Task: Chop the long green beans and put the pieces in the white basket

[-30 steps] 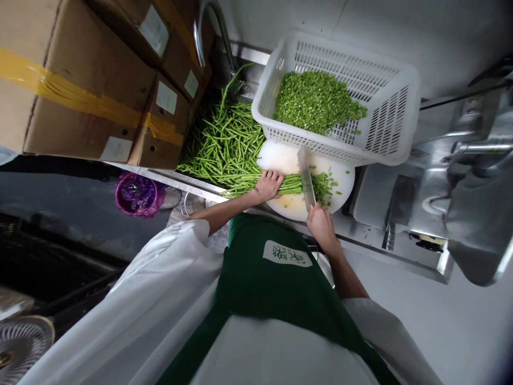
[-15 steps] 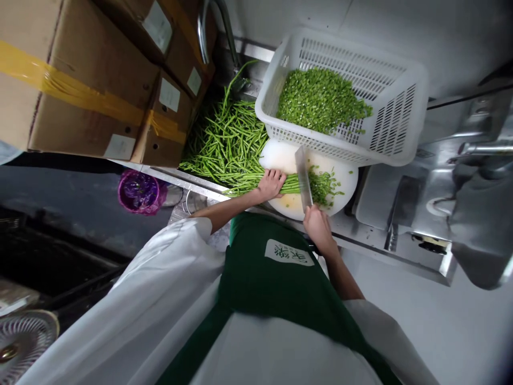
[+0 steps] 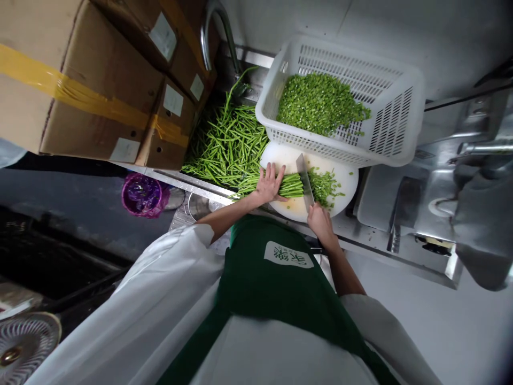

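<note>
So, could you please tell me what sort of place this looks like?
Probably a commercial kitchen: there's a cleaver at a white cutting board, a large basket of chopped greens and a tap.

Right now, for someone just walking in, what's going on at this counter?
A person's right hand holds a cleaver at the end of a bundle of green stalks on a white cutting board. The left hand lies spread on the bundle. Cut pieces lie right of the blade. Beyond, a white basket holds chopped greens; more long stalks lie to the left.
</note>
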A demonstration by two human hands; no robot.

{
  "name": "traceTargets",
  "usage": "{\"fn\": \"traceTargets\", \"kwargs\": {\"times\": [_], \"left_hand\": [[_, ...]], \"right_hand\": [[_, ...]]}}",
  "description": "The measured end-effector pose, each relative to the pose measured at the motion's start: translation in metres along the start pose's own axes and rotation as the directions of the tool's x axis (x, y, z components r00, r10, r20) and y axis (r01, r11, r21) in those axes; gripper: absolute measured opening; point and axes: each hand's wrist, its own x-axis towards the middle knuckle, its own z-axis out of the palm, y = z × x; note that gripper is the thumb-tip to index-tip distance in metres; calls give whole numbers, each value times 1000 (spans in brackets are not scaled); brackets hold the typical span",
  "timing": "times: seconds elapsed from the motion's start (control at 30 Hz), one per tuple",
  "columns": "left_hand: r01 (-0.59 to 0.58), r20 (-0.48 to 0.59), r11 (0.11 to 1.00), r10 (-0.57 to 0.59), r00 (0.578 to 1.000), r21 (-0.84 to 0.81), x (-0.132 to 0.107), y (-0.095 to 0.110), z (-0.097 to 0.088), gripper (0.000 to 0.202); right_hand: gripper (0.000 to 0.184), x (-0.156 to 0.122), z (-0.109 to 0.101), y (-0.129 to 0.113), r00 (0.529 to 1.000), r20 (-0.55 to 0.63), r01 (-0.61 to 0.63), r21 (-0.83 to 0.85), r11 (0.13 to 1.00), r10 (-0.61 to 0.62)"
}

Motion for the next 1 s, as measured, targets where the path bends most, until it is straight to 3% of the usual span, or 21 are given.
{"fn": "traceTargets", "kwargs": {"times": [0.1, 0.23, 0.4, 0.53, 0.8, 1.0], "left_hand": [[12, 28, 1000, -11, 1000, -18, -11, -10, 0, 118], [-3, 27, 1000, 4, 1000, -24, -14, -7, -1, 100], [-30, 28, 999, 30, 999, -21, -10, -4, -2, 93], [-30, 32, 1000, 30, 999, -1, -10, -5, 0, 91], [-27, 44, 999, 28, 999, -24, -7, -2, -2, 86], [-30, 35, 999, 31, 999, -40, -8, -2, 0, 83]], "right_hand": [[33, -13, -13, -2, 1000, -17, 9, -7, 1000, -9], [39, -30, -23, -9, 996, -88, 13, -29, 1000, -15], [33, -4, -8, -19, 1000, -2, 19, -21, 1000, -19], [32, 9, -7, -13, 1000, 13, 26, -30, 999, -26], [36, -46, -40, -14, 992, -117, 30, -68, 997, -38], [32, -30, -30, -14, 998, -15, 63, -83, 994, -65]]}}
